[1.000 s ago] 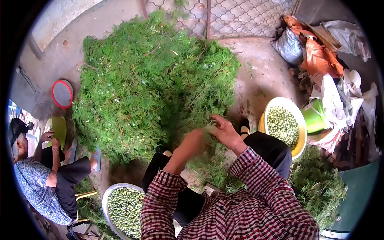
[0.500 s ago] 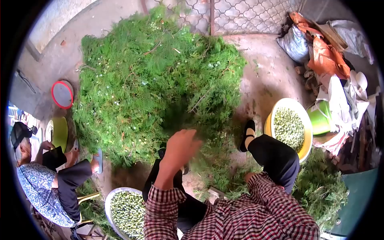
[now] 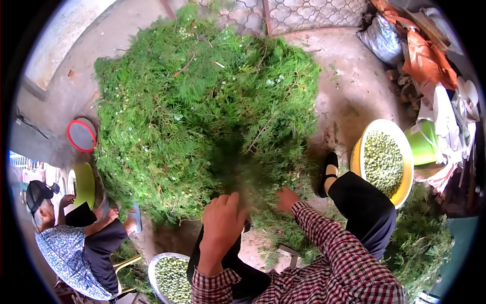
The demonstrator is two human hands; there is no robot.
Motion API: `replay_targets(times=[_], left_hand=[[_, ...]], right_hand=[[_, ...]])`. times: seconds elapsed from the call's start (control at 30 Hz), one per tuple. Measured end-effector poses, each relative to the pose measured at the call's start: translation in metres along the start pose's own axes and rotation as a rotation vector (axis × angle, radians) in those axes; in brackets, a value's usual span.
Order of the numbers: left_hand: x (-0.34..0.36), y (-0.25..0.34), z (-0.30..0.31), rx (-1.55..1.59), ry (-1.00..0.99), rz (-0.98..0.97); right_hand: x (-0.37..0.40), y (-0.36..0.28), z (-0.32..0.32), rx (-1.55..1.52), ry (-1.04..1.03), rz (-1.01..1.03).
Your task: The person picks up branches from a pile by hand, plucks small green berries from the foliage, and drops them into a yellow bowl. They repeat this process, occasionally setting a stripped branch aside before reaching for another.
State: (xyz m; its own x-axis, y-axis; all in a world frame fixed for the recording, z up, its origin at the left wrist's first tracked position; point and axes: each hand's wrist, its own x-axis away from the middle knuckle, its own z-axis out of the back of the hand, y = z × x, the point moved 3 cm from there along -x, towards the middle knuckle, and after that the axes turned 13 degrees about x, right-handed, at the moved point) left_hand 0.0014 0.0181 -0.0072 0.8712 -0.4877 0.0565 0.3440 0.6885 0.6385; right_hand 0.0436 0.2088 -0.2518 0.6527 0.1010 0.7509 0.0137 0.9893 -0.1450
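Observation:
A big heap of green leafy branches (image 3: pixel 167 111) covers the floor ahead. My left hand (image 3: pixel 220 223) is raised near its front edge, fingers curled; a blurred green sprig seems to be at the fingertips, too smeared to name surely. Low over the greenery between my knees, my right hand (image 3: pixel 287 198) reaches inward, its fingers partly hidden among the sprigs. Small green berries fill a yellow basin (image 3: pixel 356 161) beside my right knee. Another round basin of berries (image 3: pixel 172 281) sits by my left leg.
A seated person (image 3: pixel 76 253) in a patterned shirt is at the left, near a green tub (image 3: pixel 85 185) and a red-rimmed container (image 3: pixel 81 135). Sacks (image 3: pixel 382 40), a green bucket (image 3: pixel 422 142) and scraps pile up at the right. A lattice gate (image 3: pixel 314 14) stands behind the heap.
My left hand has moved lower in the view. My right hand, mostly hidden by my knee before, now reaches forward and left over the greenery. The view has shifted slightly.

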Motion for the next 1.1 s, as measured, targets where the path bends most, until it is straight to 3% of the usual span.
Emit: replay_targets(times=[0.07, 0.2, 0.33, 0.43, 0.57, 0.6, 0.7, 0.8, 0.9, 0.93, 1.0, 1.1], left_hand=[[-0.001, -0.002, 0.0, -0.022, -0.007, 0.012], [-0.004, -0.001, 0.002, -0.039, -0.025, 0.056], [-0.003, -0.007, -0.001, -0.046, -0.035, 0.054], [-0.002, -0.007, -0.002, -0.046, -0.063, 0.053], [-0.002, -0.008, -0.005, -0.046, -0.125, 0.093], [-0.002, -0.011, -0.007, -0.061, -0.121, 0.047], [-0.006, -0.011, -0.006, -0.085, -0.13, 0.054], [-0.005, -0.01, -0.007, -0.044, -0.139, 0.08], [0.0, -0.01, -0.007, -0.046, -0.153, 0.08], [0.002, -0.011, -0.008, -0.054, -0.164, 0.093], [0.003, -0.011, -0.008, -0.072, -0.184, 0.119], [0.001, -0.009, -0.01, -0.072, -0.191, 0.118]], right_hand=[[-0.048, 0.006, -0.029, -0.055, 0.05, -0.024], [-0.077, -0.011, -0.024, 0.136, -0.039, -0.021], [-0.086, -0.046, -0.026, -0.093, 0.417, 0.23], [-0.093, -0.069, -0.033, -0.069, 0.164, 0.19], [-0.096, -0.078, -0.026, -0.28, 0.201, 0.179], [-0.09, -0.081, -0.02, -0.129, 0.284, 0.219], [-0.074, -0.077, 0.003, -0.047, 0.16, 0.224], [-0.064, -0.067, -0.003, -0.129, 0.18, 0.231], [-0.072, -0.067, -0.011, -0.408, 0.247, 0.242], [-0.068, -0.072, 0.007, -0.662, 0.286, 0.25], [-0.058, -0.078, 0.047, -0.986, 0.041, 0.036], [-0.132, -0.084, 0.001, -0.07, 0.446, 0.184]])
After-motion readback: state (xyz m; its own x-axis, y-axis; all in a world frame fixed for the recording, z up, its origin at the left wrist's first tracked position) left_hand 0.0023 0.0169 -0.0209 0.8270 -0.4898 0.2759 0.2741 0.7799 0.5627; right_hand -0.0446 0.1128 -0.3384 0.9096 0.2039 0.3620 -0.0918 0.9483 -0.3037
